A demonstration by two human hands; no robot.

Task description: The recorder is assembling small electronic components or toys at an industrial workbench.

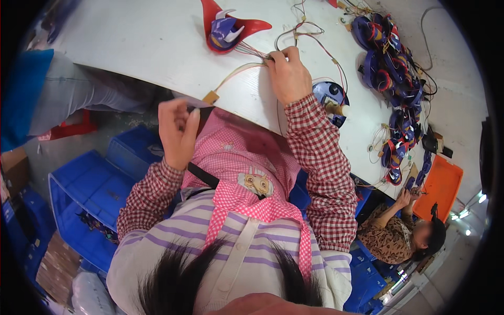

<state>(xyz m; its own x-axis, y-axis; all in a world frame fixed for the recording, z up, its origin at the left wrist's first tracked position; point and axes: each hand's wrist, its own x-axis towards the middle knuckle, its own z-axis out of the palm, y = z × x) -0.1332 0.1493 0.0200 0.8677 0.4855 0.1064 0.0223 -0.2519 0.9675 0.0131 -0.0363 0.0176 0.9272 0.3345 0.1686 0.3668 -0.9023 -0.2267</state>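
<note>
gripping thin multicoloured wires (252, 51) in right hand (289, 76)

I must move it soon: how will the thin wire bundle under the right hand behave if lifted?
Probably floppy: the wire bundle curves loosely across the white table. Likely light, its strands being thin. It may snag, since it runs to the red toy shell beside the right hand.

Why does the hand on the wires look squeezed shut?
Shut: the right hand has its fingers curled around a bunch of thin wires on the white table. The left hand holds none.
</note>
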